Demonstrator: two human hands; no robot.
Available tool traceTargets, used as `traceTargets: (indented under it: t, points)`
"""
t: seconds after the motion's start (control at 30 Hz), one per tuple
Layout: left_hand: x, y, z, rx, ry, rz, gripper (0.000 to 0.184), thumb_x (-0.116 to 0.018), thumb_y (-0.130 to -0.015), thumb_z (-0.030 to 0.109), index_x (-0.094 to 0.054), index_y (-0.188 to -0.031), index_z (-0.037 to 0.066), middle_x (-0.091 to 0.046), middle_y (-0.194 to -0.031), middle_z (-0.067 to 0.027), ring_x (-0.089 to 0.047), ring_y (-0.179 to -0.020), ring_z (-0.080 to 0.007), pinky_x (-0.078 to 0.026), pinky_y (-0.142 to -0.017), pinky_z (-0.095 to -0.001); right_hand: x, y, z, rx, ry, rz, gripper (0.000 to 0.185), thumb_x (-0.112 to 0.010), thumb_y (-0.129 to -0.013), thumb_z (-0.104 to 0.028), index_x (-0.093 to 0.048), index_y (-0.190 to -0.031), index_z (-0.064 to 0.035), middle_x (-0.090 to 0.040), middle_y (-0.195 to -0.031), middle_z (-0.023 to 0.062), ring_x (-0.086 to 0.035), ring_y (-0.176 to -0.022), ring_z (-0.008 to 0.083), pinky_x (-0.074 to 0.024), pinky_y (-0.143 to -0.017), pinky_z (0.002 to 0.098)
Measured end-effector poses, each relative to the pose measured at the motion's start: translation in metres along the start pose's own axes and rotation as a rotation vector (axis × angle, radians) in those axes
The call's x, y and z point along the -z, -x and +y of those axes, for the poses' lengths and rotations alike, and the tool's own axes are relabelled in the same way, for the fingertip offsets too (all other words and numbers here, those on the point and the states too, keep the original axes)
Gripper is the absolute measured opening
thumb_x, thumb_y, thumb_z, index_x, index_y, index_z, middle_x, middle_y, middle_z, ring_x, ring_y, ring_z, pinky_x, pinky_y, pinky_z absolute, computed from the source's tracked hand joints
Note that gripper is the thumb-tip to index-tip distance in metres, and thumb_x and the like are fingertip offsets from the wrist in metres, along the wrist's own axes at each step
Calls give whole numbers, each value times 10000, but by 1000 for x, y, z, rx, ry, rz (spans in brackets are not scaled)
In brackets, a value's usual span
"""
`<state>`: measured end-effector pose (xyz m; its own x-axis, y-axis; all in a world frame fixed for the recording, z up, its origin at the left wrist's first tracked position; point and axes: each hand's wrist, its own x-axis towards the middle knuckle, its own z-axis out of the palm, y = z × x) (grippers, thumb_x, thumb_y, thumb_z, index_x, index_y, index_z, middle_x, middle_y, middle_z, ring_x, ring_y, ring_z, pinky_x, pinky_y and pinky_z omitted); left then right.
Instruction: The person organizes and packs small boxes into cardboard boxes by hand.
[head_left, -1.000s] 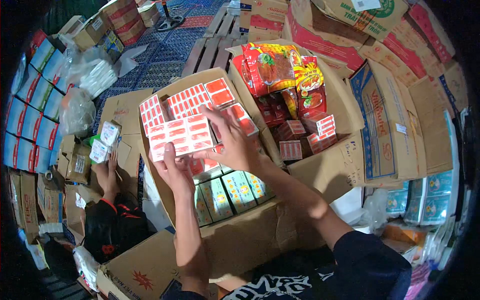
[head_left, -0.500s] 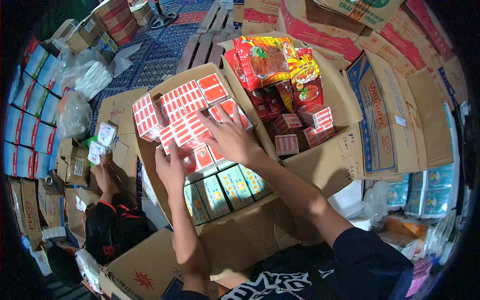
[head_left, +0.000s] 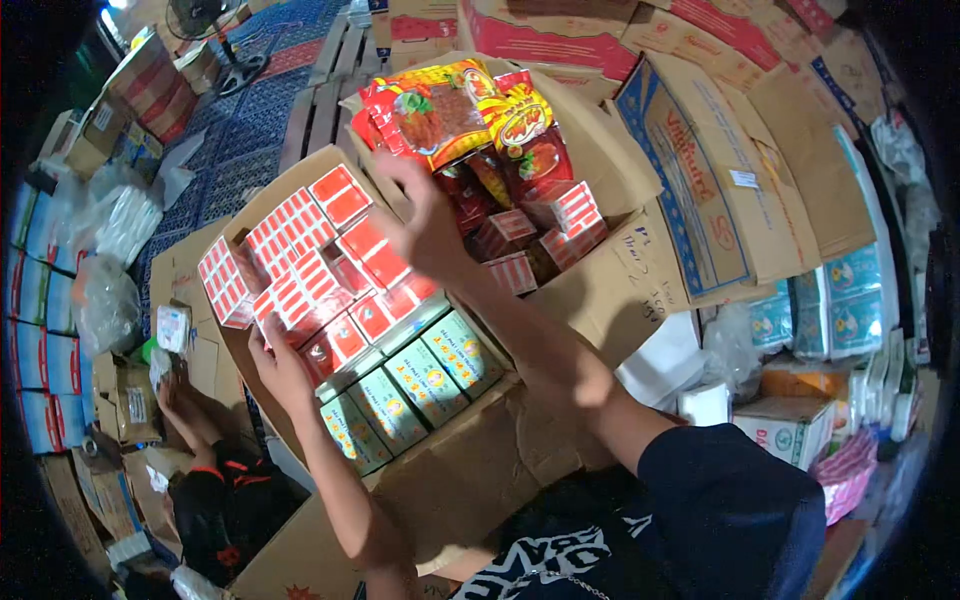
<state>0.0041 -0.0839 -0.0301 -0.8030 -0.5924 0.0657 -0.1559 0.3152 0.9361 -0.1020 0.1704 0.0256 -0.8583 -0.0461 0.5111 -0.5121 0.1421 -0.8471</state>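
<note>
The left hand (head_left: 283,372), fingers loosely parted, sits nearer the red-striped packs (head_left: 300,290), just beyond its fingertips; the right hand (head_left: 420,225) hovers, empty-fingered.

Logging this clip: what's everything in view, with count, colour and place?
Filled cartons: two, brown, centre.
Red boxes: many, red and white, both filled cartons.
Green boxes: four visible, pale green, left filled carton.
Food packets: several, red and yellow, right filled carton.
Blue-printed carton: one, brown and blue, right.
Stacked cartons: several, brown and red, back.
Teal packs: several, teal, far right.
Blue boxes: many, blue, far left.
Plastic bags: several, clear, both sides.
Fan: one, dark, upper left.
Patterned mat: count unclear, blue, upper left.
Co-worker: one, dark clothing, lower left.
Left hand: one, bare, at the red boxes.
Right hand: one, bare, above the filled cartons.
</note>
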Motion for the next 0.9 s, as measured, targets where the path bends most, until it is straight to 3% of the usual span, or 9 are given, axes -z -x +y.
traceTargets:
  t: [0.07, 0.13, 0.17, 0.27, 0.43, 0.57, 0.63, 0.73, 0.9]
  points:
    - [0, -4, -3, -65, 47, 50, 557, -567, -1066, 390, -543, -1389, -63, -664, -1264, -187, -639, -1128, -217, -484, -984, -345, 14, -12, 10, -121, -182, 226, 576, -702, -916, -321, -530, -1382, -28, -626, -1336, 164, -555, -1320, 287, -462, -1051, 578]
    - [0, -3, 0, -92, 43, 66, 547, -552, -1073, 383, -545, -1393, -60, -661, -1278, -183, -632, -1151, -222, -471, -1006, -348, 49, -15, 7, -508, -774, 509, 544, -694, -909, -377, -554, -1323, -54, -627, -1286, 164, -610, -1206, 277, -474, -1062, 510]
    - [-2, -2, 2, -112, 37, 83, 537, -538, -1080, 376, -547, -1396, -58, -657, -1291, -180, -626, -1175, -228, -459, -1028, -351, 62, -18, 7, -500, -775, 511, 544, -694, -909, -377, -554, -1323, -54, -627, -1286, 164, -610, -1206, 277, -474, -1062, 510]
    - [-6, 1, 8, -129, 47, 99, 526, -525, -1087, 364, -544, -1407, -53, -645, -1317, -178, -614, -1205, -233, -443, -1054, -354, 97, -18, 19, -977, -1493, 906, 493, -639, -921, -428, -597, -1261, -73, -644, -1199, 155, -639, -1050, 297, -537, -965, 474]
    - [-10, 4, 11, -130, 56, 122, 521, -527, -1089, 348, -528, -1426, -49, -611, -1368, -176, -594, -1234, -234, -431, -1067, -356, 124, 2, 48, -730, -1666, 792, 514, -529, -953, -500, -630, -1206, -63, -658, -1176, 151, -631, -1002, 308, -575, -875, 476]
    - [-9, 1, 6, -211, -23, 157, 507, -549, -1082, 324, -523, -1421, -53, -598, -1371, -171, -585, -1242, -235, -439, -1065, -354, 146, 9, 52, -841, -1591, 1131, 595, -465, -955, -548, -645, -1259, -69, -670, -1221, 149, -633, -1110, 360, -584, -832, 510]
    - [-8, -1, 6, -255, -57, 187, 502, -560, -1078, 313, -521, -1418, -54, -596, -1366, -169, -583, -1243, -236, -443, -1063, -353, 160, 11, 54, -687, -1623, 1229, 604, -421, -963, -535, -634, -1301, -82, -656, -1284, 164, -615, -1164, 399, -574, -855, 532]
    - [-13, 4, 10, -231, 40, 142, 483, -559, -1078, 299, -527, -1410, -49, -593, -1373, -172, -561, -1283, -254, -427, -1084, -368, 178, 27, 147, -565, -1790, 1248, 722, -453, -904, -613, -602, -1319, -41, -626, -1178, 148, -582, -1145, 345, -542, -919, 453]
    - [-18, 2, 6, -246, 91, 159, 459, -543, -1083, 277, -530, -1404, -51, -580, -1387, -181, -549, -1303, -275, -420, -1095, -378, 176, 34, 152, -553, -1571, 1161, 587, -487, -903, -531, -610, -1203, -42, -615, -1028, 110, -593, -1008, 328, -537, -836, 440]
